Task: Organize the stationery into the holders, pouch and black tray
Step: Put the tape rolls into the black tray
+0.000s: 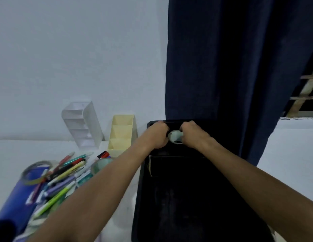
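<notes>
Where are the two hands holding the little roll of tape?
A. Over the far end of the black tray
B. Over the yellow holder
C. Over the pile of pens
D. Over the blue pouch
A: the left hand and right hand both grip the small tape roll above the far end of the black tray, away from the holders and pens.

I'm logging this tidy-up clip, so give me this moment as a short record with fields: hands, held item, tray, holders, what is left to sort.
left hand: fingers curled on the tape roll, over the far end of the tray
right hand: also grips the tape roll
tape roll: small, pale, between both hands
black tray: long, beside a dark curtain
holders: white holder and cream holder, by the wall
pen pile: unsorted, with a blue pouch
</notes>
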Action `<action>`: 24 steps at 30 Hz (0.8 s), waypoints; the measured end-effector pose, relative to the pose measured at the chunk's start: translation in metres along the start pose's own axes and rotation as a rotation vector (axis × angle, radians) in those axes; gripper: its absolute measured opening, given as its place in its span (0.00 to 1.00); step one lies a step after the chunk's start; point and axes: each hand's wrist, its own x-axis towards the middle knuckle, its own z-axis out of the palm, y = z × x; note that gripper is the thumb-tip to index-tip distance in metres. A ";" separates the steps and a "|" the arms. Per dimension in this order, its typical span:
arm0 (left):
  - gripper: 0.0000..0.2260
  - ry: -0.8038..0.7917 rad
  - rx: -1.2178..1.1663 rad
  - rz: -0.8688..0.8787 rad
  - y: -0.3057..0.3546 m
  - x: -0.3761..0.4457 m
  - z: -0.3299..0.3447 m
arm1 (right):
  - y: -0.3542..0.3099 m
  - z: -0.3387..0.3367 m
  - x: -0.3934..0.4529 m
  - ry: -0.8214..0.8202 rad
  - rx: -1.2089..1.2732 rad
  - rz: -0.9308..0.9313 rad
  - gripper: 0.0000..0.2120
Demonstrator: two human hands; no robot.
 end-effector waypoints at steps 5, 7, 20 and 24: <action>0.17 0.080 0.023 -0.206 -0.065 -0.065 -0.039 | -0.080 0.019 0.000 -0.021 0.079 -0.292 0.08; 0.18 0.093 0.025 -0.309 -0.096 -0.103 -0.049 | -0.118 0.032 -0.004 -0.068 0.094 -0.398 0.14; 0.16 -0.014 0.097 -0.931 -0.196 -0.329 -0.039 | -0.228 0.094 -0.044 -0.212 -0.026 -0.626 0.10; 0.14 -0.041 0.075 -1.051 -0.197 -0.360 -0.023 | -0.221 0.102 -0.050 -0.261 -0.147 -0.594 0.12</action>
